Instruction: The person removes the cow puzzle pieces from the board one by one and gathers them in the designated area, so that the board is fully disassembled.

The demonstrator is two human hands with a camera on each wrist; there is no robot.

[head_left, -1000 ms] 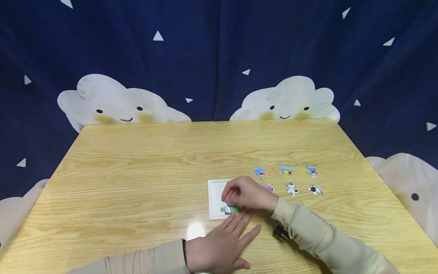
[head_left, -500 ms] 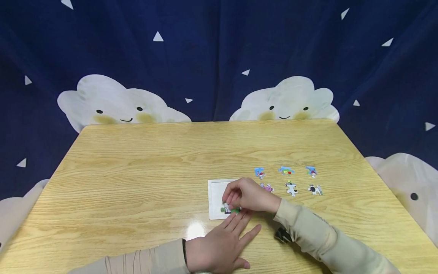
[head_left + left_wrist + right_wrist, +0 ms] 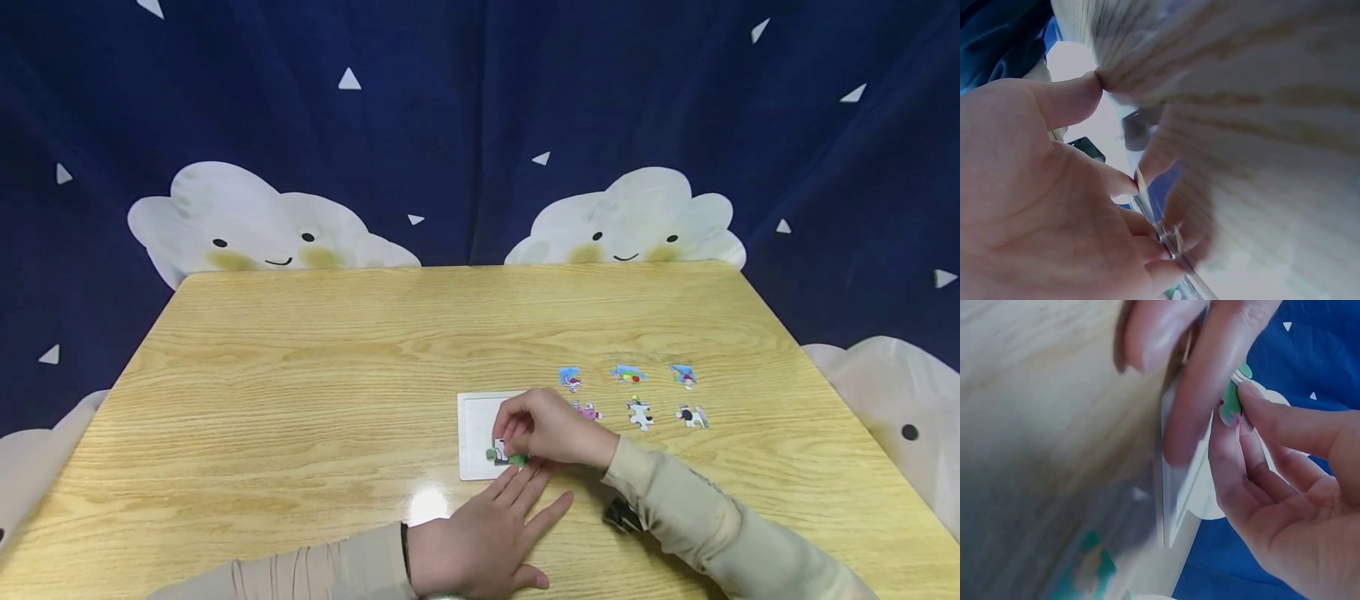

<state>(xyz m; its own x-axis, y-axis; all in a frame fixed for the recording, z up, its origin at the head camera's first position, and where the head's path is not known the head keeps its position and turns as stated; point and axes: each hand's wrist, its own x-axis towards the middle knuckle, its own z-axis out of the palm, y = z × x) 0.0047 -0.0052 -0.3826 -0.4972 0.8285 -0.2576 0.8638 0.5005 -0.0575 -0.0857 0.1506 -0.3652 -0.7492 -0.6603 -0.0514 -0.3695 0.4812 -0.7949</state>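
A white puzzle tray [image 3: 471, 433] with a raised rim lies near the table's front middle. Over its lower part my right hand [image 3: 551, 429] pinches a green and white puzzle piece [image 3: 501, 451] between thumb and fingertips. In the right wrist view the puzzle piece [image 3: 1232, 403] stands tilted above the tray [image 3: 1175, 481]. My left hand [image 3: 483, 533] lies spread on the table, its straight fingertips at the tray's front edge. In the left wrist view the palm of the left hand [image 3: 1054, 187] shows, fingers reaching to the tray's edge.
Right of the tray several loose puzzle pieces lie in two rows, among them a blue one [image 3: 627, 373], a white one [image 3: 639, 412] and one with a black spot [image 3: 691, 415]. A dark blue curtain [image 3: 450, 108] with clouds hangs behind the wooden table [image 3: 300, 358].
The pinched puzzle piece has shifted slightly to the right and tilted up from lying flatter over the tray. My left hand has stayed in place.
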